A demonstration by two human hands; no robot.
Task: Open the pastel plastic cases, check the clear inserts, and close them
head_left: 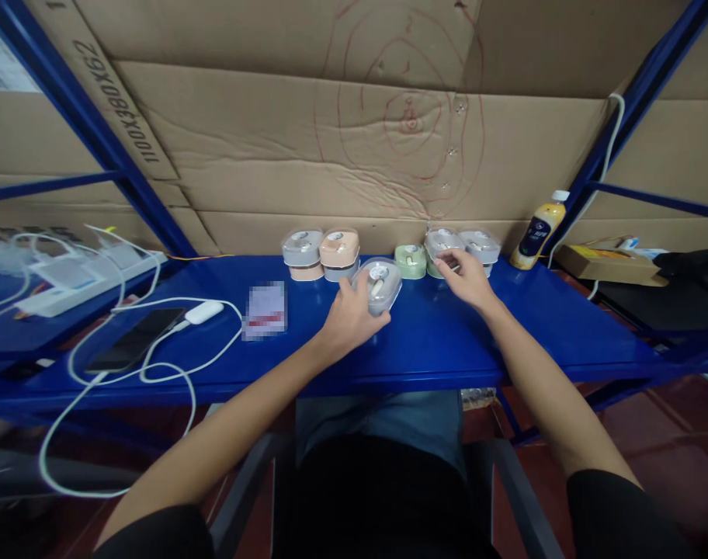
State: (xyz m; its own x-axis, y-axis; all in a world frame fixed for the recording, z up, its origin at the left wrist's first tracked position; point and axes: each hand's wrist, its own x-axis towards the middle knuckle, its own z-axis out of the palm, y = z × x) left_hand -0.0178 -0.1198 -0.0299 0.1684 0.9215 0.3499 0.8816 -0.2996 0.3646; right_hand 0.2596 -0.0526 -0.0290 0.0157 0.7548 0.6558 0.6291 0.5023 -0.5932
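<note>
Grey plastic box held in the left hand

Nearest is a black phone. It lies on the blue table, well to the left of the grey plastic box and closer to the person. A small card is also to the left of the box, too blurry to read.

Next comes the grey plastic box itself, over the table. The left hand is curled around its left side and near edge, with fingers and thumb closed on it. I cannot tell if its bottom touches the table. It has a see-through lid. It looks light, and hard, not squishy. Smooth plastic may be a bit slippery, and the lid might crack or pop off if squeezed too much. I think a good hold is low down, with fingers and thumb on two sides of the grey bottom part.

Just past the box, to its right, is a green box. Farther right, the right hand has its fingers loosely bent at a stacked grey box; I cannot tell if they grip it. Past the held box, to its left, a peach box sits on another box. Far to its right is a yellow drink bottle, and behind it all is a cardboard wall.
</note>
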